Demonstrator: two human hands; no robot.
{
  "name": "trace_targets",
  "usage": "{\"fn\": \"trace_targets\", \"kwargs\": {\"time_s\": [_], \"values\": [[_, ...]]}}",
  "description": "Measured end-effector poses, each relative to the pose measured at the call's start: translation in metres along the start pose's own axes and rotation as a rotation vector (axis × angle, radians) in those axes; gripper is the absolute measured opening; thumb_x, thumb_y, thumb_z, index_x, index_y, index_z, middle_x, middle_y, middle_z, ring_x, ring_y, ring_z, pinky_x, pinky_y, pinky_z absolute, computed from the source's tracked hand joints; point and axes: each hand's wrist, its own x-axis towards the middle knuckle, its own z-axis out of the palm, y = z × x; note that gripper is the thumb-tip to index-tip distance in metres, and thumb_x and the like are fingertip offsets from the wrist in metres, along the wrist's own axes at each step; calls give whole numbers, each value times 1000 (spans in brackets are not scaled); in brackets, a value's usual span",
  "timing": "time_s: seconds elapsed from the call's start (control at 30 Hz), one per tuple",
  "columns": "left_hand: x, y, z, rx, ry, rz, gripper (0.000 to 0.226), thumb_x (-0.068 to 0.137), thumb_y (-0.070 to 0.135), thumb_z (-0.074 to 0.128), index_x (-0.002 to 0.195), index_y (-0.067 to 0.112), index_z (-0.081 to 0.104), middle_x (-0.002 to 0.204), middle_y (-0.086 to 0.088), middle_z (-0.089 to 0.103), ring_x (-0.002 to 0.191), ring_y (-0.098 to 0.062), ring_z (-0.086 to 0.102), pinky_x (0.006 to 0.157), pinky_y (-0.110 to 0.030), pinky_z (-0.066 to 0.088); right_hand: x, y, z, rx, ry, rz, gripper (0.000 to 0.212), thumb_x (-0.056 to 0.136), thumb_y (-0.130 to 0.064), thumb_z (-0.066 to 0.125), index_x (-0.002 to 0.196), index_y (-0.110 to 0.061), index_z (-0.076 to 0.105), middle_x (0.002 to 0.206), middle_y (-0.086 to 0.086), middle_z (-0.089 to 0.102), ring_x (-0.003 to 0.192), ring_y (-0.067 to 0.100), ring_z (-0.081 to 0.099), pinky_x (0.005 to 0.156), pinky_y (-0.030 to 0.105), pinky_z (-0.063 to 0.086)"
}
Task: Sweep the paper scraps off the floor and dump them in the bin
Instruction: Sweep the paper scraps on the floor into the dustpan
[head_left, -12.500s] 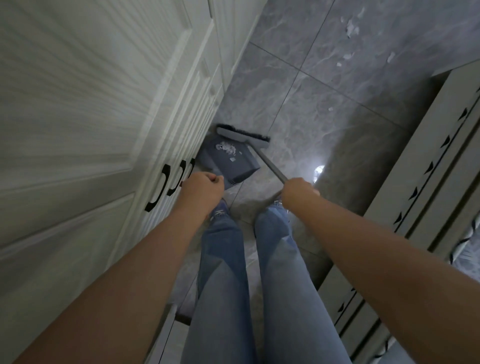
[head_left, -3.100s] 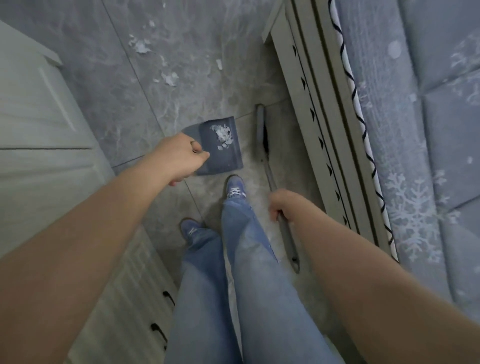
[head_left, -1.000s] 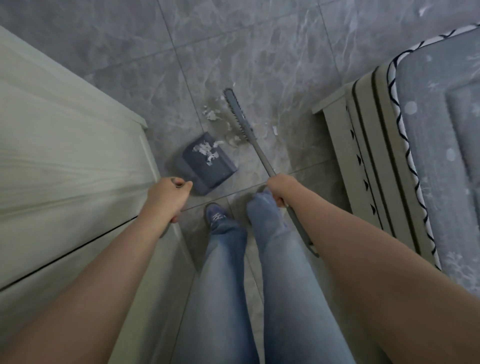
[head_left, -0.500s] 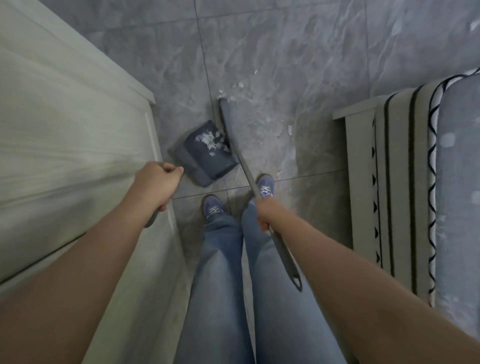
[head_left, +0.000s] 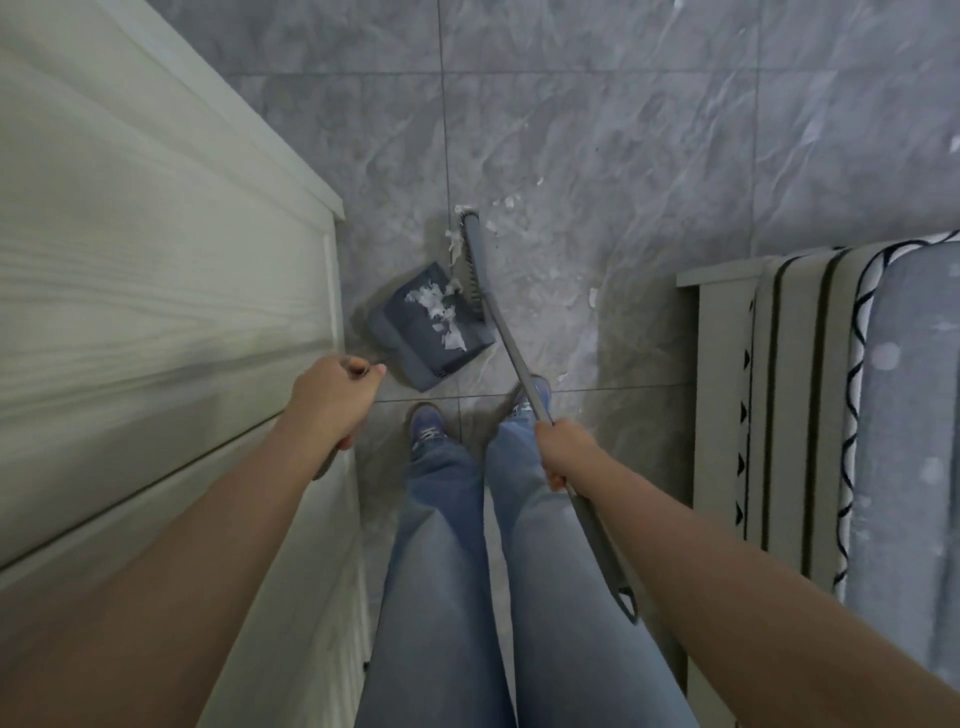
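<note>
From my head camera, looking down, my broom (head_left: 471, 260) has moved. A moment ago its head lay a little past the dustpan (head_left: 431, 326); now the head is pulled in right against the open side of the pan. More paper scraps (head_left: 441, 312) sit in the pan than before, and some white bits hang on the bristles. I think this pull is nearly done, so one more heap is going in.

My right hand (head_left: 566, 457) is closed tight around the broom stick, about halfway up. My left hand (head_left: 332, 395) is closed around the dustpan's long handle, and it keeps the pan down on the floor (head_left: 649, 156).

Some small scraps are still loose on the floor just past the broom head, and one bit lies off to the right, near the bed (head_left: 810, 415). I will need more sweeps for those.

The white cupboard (head_left: 156, 234) is very close on my left, right beside the pan. The bed is close on my right. My shoes (head_left: 426, 421) are just behind the pan. So I have little room to swing. I cannot see the bin here.
</note>
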Motion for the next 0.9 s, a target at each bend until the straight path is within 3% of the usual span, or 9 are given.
{"fn": "trace_targets", "kwargs": {"time_s": [0.1, 0.2, 0.27, 0.37, 0.47, 0.53, 0.67, 0.8, 0.9], "values": [[-6, 1, -2, -84, 15, -20, 27, 93, 36, 58, 75, 17, 61, 51, -18, 50, 46, -32, 52, 51, -42, 51, -11, -29, -26, -138, 64, -59, 34, 99, -17, 40, 119, 5, 57, 116, 24, 63, 107, 33, 63, 74, 34, 50], [1, -2, -1, -145, 41, -40, 36, 90, 35, 59, 64, 11, 55, 40, -7, 44, 43, -31, 46, 55, -35, 45, -5, -74, -57, -368, 183, -153, 36, 93, -7, 53, 128, 1, 53, 129, 18, 56, 119, 31, 55, 93, 35, 47], [13, -5, 3, -166, 65, -42, 38, 87, 37, 60, 60, 12, 54, 46, -19, 46, 60, -49, 55, 59, -44, 48, 19, -104, -71, -532, 239, -208, 38, 94, -5, 48, 132, 3, 50, 133, 18, 53, 121, 31, 54, 94, 34, 46], [25, 0, 6, -176, 103, -43, 39, 85, 40, 59, 54, 17, 52, 68, -29, 53, 73, -53, 58, 59, -49, 50, 44, -147, -87, -667, 272, -268, 37, 98, -6, 41, 132, 7, 47, 126, 17, 59, 110, 28, 60, 77, 31, 49], [44, 3, 4, -199, 100, -81, 35, 86, 36, 57, 58, 16, 53, 42, -9, 44, 40, -30, 45, 45, -29, 42, 69, -175, -93, -748, 225, -286, 38, 98, -8, 37, 132, 6, 46, 126, 19, 58, 100, 30, 59, 77, 35, 50], [49, 4, 2, -231, 80, -103, 35, 86, 34, 59, 57, 16, 51, 36, 1, 39, 36, -24, 38, 44, -23, 37, 72, -174, -88, -715, 150, -279, 39, 95, -9, 39, 131, 2, 49, 129, 21, 55, 106, 34, 59, 62, 32, 49], [40, 13, -2, -212, 73, -76, 33, 88, 34, 57, 60, 16, 52, 49, -11, 50, 43, -31, 48, 48, -29, 42, 46, -141, -70, -760, 0, -228, 39, 95, -9, 43, 132, 4, 48, 111, 20, 62, 65, 24, 54, 33, 18, 42], [35, 20, -6, -158, 96, -53, 31, 90, 36, 56, 66, 15, 57, 73, -23, 64, 63, -40, 64, 58, -34, 51, 24, -119, -64, -778, 97, -223, 64, 85, -9, 66, 141, -2, 36, 128, 19, 54, 114, 30, 56, 86, 30, 48], [37, 22, -6, -138, 96, -50, 31, 91, 34, 55, 64, 18, 57, 62, -11, 58, 50, -30, 56, 51, -29, 49, 35, -122, -61, -835, 129, -166, 56, 84, -14, 69, 133, 0, 46, 129, 17, 54, 118, 29, 55, 92, 32, 47]]}}
